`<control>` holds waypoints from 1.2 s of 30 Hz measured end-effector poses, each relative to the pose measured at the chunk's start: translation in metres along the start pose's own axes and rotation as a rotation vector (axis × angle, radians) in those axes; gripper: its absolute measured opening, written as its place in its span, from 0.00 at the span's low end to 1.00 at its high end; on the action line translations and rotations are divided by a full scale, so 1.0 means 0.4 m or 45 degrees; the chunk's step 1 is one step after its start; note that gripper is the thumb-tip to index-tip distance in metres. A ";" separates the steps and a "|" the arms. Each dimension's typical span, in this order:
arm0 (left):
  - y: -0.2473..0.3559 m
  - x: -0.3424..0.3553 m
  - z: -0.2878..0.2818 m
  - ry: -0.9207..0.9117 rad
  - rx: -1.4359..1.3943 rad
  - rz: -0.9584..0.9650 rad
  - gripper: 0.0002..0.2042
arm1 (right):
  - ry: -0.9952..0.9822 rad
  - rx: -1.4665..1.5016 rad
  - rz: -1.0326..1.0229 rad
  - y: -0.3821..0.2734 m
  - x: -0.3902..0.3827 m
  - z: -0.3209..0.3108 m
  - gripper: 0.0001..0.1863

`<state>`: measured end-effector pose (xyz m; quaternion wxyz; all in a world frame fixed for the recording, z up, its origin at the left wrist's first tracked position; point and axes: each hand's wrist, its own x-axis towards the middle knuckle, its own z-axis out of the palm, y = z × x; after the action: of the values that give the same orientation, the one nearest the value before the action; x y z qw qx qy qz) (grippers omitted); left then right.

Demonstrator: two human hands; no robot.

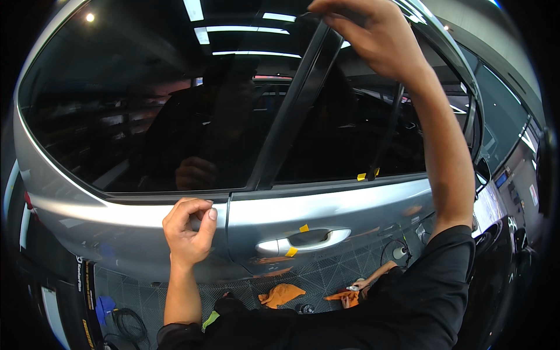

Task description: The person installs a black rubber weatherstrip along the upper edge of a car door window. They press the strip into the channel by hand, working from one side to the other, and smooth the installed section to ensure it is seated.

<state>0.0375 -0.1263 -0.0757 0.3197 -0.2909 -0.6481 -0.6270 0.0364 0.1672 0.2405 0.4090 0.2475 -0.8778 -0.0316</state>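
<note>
A silver car fills the view, with dark rear glass, a black door pillar and a door handle bearing yellow tape. My left hand is curled, thumb near forefinger, at the body below the glass's lower edge; anything between its fingertips is too small to make out. My right hand reaches up to the top of the pillar, fingers bent around something dark that I cannot identify. More yellow tabs sit on the lower edge of the side window.
Below, another person's hand holds a small silvery object beside an orange cloth. Another orange cloth, a black hose and a blue object lie on the grid floor. A black car stands at right.
</note>
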 end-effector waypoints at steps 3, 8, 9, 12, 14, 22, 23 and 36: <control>0.002 0.005 0.001 0.030 0.052 0.020 0.06 | -0.210 0.316 -0.065 -0.039 0.067 0.010 0.10; 0.015 0.015 0.006 0.005 0.127 0.075 0.06 | -0.250 0.048 -0.220 -0.070 0.070 -0.006 0.08; 0.018 0.016 0.010 -0.010 0.144 0.084 0.06 | -0.255 0.004 -0.229 -0.068 0.066 -0.008 0.08; 0.025 0.022 0.020 -0.055 0.241 0.131 0.07 | -0.268 -0.056 -0.239 -0.052 0.062 -0.001 0.07; 0.030 0.026 0.026 -0.087 0.258 0.149 0.07 | -0.242 -0.018 -0.261 -0.030 0.075 0.022 0.07; 0.039 0.028 0.038 -0.017 0.336 0.169 0.07 | -0.224 -0.030 -0.376 0.001 0.066 0.037 0.06; 0.039 0.028 0.041 0.001 0.351 0.166 0.07 | -0.213 -0.055 -0.373 -0.004 0.063 0.039 0.06; 0.019 0.015 0.083 0.285 0.616 0.253 0.08 | -0.640 -0.066 -0.169 -0.012 0.132 0.029 0.05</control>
<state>0.0382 -0.0928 -0.0665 0.5094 -0.1972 -0.7078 -0.4479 0.0012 0.1369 0.2685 0.1813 0.2784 -0.9326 -0.1414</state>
